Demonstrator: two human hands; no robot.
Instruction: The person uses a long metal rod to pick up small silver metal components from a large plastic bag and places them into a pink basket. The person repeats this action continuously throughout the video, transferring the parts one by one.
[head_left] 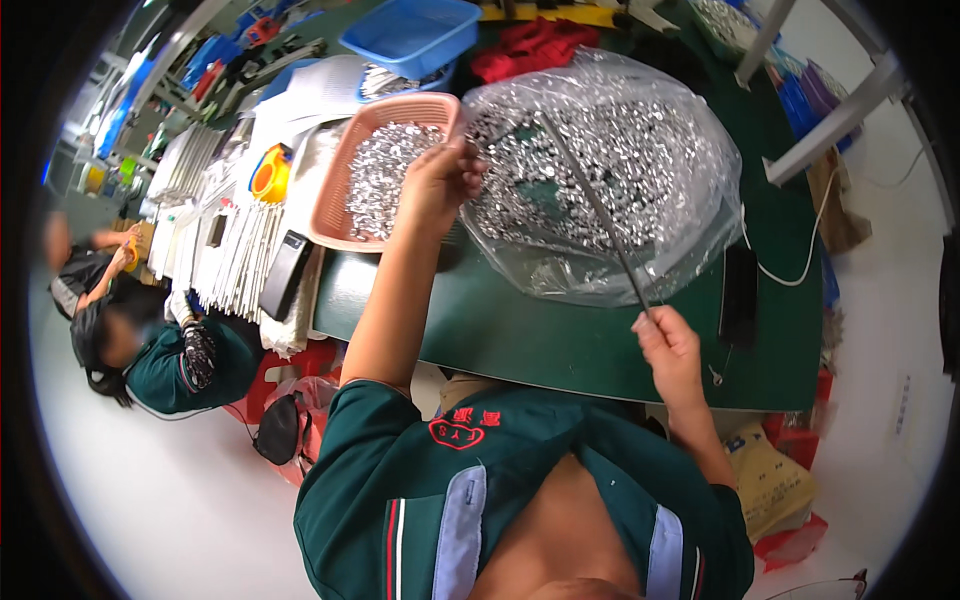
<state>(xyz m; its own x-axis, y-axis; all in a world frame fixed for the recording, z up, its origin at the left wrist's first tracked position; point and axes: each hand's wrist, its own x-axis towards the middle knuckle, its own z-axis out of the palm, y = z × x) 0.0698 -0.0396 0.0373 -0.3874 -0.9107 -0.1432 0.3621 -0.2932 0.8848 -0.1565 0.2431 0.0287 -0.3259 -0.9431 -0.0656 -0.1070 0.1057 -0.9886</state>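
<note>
My right hand [672, 352] is closed around the lower end of a long, thin grey metal rod [597, 205]. The rod slants up and to the left across a clear plastic bag [700, 235], which lies spread out with many small shiny metal pieces [640, 150] on it. My left hand [440, 182] is raised by the right rim of a pink plastic basket [335, 190], its fingers curled together. Whatever those fingers may hold is too small to make out. More small silvery pieces [385, 175] fill the basket.
Behind the basket stands a blue bin [415, 35], with red cloth [535, 48] beside it. White strips [245, 255] and a black box-shaped object [286, 275] lie left. A black phone-like slab [738, 298] and white cable [800, 275] are right. Two people sit at far left.
</note>
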